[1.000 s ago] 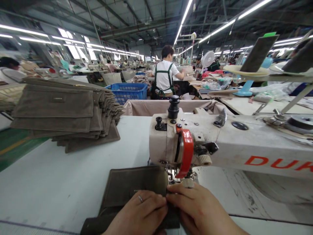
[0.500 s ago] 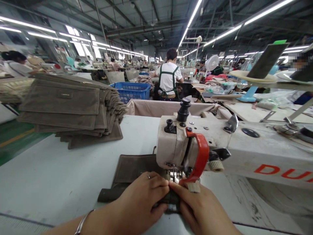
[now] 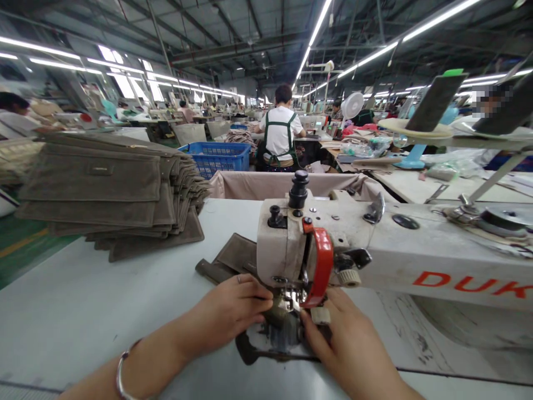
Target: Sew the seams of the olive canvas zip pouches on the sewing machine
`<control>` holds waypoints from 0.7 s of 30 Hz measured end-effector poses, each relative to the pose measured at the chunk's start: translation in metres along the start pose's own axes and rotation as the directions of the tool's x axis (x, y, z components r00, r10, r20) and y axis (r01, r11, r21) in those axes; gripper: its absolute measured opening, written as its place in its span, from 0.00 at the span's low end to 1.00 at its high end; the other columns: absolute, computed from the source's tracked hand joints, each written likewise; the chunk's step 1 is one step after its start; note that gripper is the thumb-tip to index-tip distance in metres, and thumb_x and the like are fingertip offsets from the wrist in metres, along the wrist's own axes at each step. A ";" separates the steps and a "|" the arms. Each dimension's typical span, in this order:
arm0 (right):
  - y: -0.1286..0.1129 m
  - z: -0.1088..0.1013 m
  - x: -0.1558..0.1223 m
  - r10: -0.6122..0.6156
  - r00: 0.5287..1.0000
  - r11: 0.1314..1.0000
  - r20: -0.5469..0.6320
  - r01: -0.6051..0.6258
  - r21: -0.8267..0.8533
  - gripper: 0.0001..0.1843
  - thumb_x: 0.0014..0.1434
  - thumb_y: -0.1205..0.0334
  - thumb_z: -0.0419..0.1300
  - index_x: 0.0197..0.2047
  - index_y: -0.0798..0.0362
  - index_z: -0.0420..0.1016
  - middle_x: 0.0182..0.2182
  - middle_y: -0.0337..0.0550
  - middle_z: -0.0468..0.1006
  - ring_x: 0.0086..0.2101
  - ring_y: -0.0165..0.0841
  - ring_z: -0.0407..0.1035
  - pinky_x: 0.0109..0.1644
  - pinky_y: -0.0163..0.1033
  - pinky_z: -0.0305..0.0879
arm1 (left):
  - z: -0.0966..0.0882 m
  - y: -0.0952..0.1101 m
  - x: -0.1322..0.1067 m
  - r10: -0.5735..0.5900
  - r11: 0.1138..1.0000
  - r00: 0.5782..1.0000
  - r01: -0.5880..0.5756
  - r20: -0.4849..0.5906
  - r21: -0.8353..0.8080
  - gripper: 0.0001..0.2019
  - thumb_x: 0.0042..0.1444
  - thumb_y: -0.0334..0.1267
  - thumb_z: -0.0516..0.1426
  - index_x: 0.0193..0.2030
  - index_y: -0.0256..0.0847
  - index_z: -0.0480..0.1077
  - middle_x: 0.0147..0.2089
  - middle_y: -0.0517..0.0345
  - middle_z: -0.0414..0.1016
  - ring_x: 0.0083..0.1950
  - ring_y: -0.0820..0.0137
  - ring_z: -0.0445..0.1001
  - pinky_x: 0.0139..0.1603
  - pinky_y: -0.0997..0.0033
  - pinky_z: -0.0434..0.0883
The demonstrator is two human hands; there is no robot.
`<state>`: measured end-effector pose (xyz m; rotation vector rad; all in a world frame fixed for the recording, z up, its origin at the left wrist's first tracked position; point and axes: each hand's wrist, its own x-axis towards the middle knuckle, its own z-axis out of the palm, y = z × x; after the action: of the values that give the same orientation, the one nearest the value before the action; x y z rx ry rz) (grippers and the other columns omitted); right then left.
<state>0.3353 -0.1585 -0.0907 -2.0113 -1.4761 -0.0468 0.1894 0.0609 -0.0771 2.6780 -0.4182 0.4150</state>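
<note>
A grey-brown fabric piece (image 3: 235, 253) lies turned at an angle under the head of a white sewing machine (image 3: 277, 244). My left hand (image 3: 233, 305) wears a ring and is closed, its fingertips pinching the piece just left of the presser foot (image 3: 289, 300). Right of the foot, my right hand (image 3: 350, 333) holds the piece's near part, dark cloth showing between thumb and fingers. Its fingertips are partly hidden behind the red guard (image 3: 322, 266). The needle point cannot be made out.
At the left stands a stack of similar fabric pieces (image 3: 95, 178). Behind the machine are a pink cloth-lined bin (image 3: 245, 183) and a blue crate (image 3: 219, 155). A co-worker (image 3: 283, 128) sits beyond, back turned. Thread cones (image 3: 435, 103) stand at right.
The fabric piece has been turned, its far part now slanting and showing less left of the machine. My left hand has shifted left, apart from my right hand. The view moved slightly.
</note>
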 end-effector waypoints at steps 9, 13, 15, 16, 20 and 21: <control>-0.004 -0.001 0.000 -0.057 0.998 0.994 0.035 0.060 -0.088 0.08 0.61 0.66 0.58 0.29 0.52 0.72 0.28 0.43 0.73 0.34 0.41 0.66 0.38 0.47 0.65 | 0.017 0.021 0.003 -0.075 0.997 0.988 0.074 -0.134 -0.009 0.06 0.65 0.32 0.56 0.46 0.41 0.72 0.47 0.55 0.79 0.48 0.67 0.75 0.54 0.65 0.71; -0.008 0.005 0.000 -0.119 0.992 0.986 0.037 0.114 0.125 0.13 0.57 0.76 0.60 0.43 0.51 0.75 0.39 0.43 0.77 0.40 0.39 0.69 0.43 0.43 0.68 | 0.032 0.038 0.006 -0.130 0.988 0.970 0.144 -0.207 0.051 0.07 0.66 0.30 0.53 0.44 0.41 0.72 0.43 0.56 0.78 0.45 0.66 0.76 0.52 0.64 0.72; -0.009 0.008 0.000 -0.137 0.990 0.981 0.020 0.133 0.144 0.13 0.58 0.77 0.59 0.42 0.50 0.76 0.38 0.43 0.78 0.38 0.38 0.70 0.41 0.41 0.69 | 0.035 0.041 0.007 -0.160 0.984 0.959 0.175 -0.234 0.044 0.06 0.66 0.32 0.53 0.44 0.42 0.72 0.44 0.57 0.78 0.45 0.66 0.75 0.50 0.65 0.73; -0.009 0.009 -0.001 -0.148 0.989 0.979 0.003 0.146 0.145 0.12 0.60 0.76 0.58 0.41 0.51 0.76 0.38 0.44 0.78 0.38 0.38 0.70 0.40 0.41 0.69 | 0.036 0.042 0.007 -0.167 0.982 0.955 0.183 -0.246 0.042 0.06 0.67 0.32 0.53 0.43 0.42 0.72 0.44 0.57 0.78 0.44 0.67 0.75 0.49 0.66 0.73; -0.010 0.009 -0.003 -0.181 0.982 0.973 -0.047 0.185 0.139 0.10 0.63 0.72 0.56 0.42 0.51 0.76 0.40 0.46 0.78 0.39 0.38 0.71 0.42 0.41 0.71 | 0.036 0.040 0.009 -0.157 0.984 0.948 0.173 -0.277 0.032 0.09 0.67 0.31 0.52 0.40 0.41 0.73 0.41 0.58 0.79 0.41 0.68 0.75 0.48 0.67 0.73; -0.010 0.009 -0.003 -0.188 0.981 0.972 -0.048 0.192 0.138 0.10 0.64 0.72 0.56 0.43 0.51 0.76 0.40 0.46 0.78 0.39 0.38 0.71 0.42 0.41 0.71 | 0.036 0.039 0.010 -0.162 0.985 0.949 0.173 -0.271 0.018 0.09 0.67 0.31 0.52 0.39 0.41 0.73 0.40 0.59 0.79 0.41 0.68 0.75 0.47 0.68 0.73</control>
<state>0.3219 -0.1546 -0.0946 -1.7442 -1.5998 -0.0549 0.1931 0.0087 -0.0925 2.6187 -0.1012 0.7304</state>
